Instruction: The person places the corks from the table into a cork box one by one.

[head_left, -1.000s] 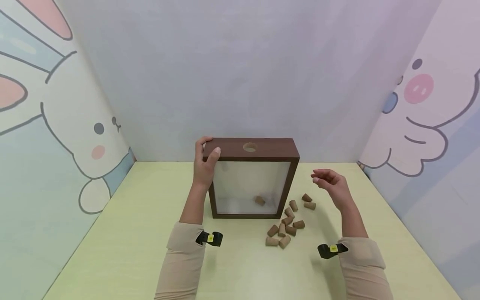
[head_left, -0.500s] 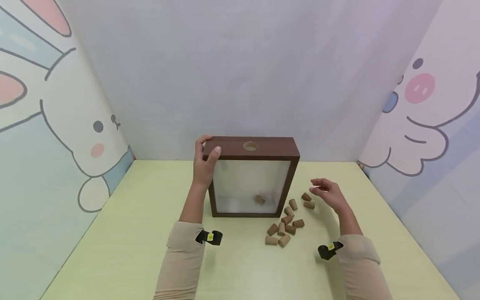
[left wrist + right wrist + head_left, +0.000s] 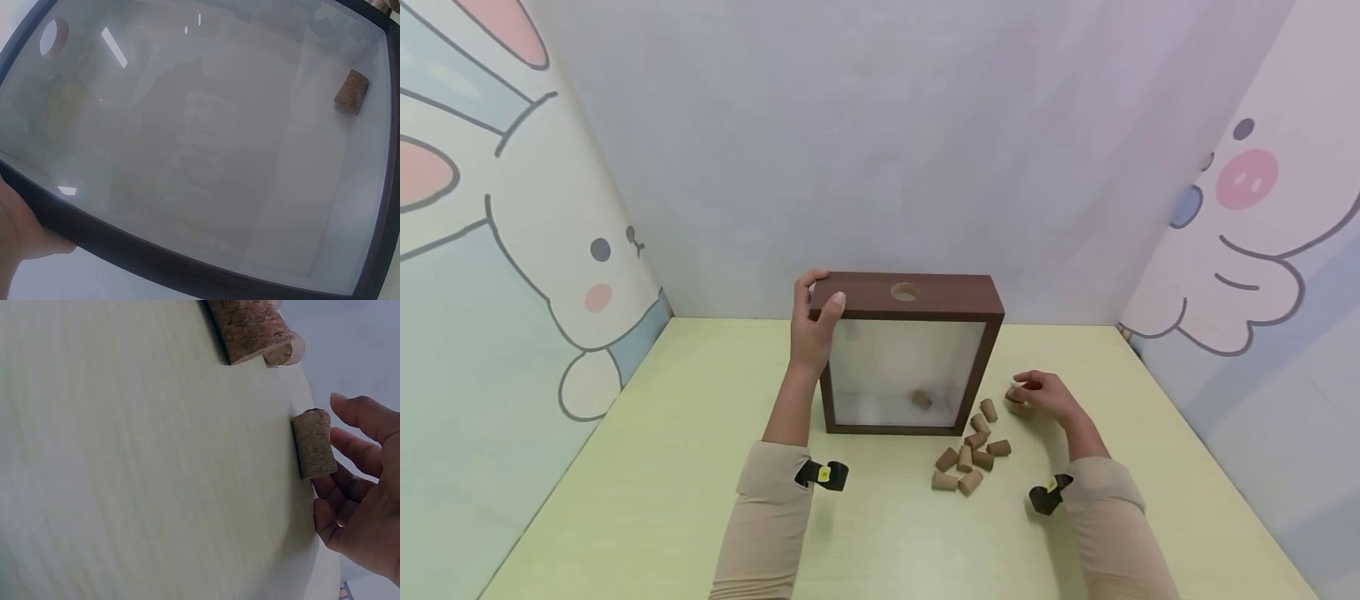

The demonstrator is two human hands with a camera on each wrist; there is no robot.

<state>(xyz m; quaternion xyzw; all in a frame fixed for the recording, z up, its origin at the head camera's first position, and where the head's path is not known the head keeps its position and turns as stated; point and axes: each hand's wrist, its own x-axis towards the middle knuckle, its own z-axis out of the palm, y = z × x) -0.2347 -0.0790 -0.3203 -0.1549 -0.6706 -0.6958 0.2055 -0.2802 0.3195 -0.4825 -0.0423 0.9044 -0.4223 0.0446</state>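
Observation:
My left hand (image 3: pixel 812 342) grips the upper left corner of a dark brown wooden frame box (image 3: pixel 910 297) with a clear front, thumb on the top near the front edge. The box stands upright; a round hole (image 3: pixel 905 292) pierces its top. Inside, a single cork (image 3: pixel 352 91) lies at the bottom. My right hand (image 3: pixel 1047 394) is low at two corks right of the box, overlapping them in the head view. In the right wrist view, a cork (image 3: pixel 314 444) sits on the table right at its fingers, thumb and fingers apart.
Several loose corks (image 3: pixel 965 458) lie scattered on the pale yellow-green table (image 3: pixel 647 467), before the box's right front corner. A plain pale wall (image 3: pixel 880 150) stands behind, with cartoon-printed panels (image 3: pixel 1247 267) on both sides.
My right hand has come down and slightly left to the two corks right of the box. The left hand keeps its grip; the box and loose corks stay in place.

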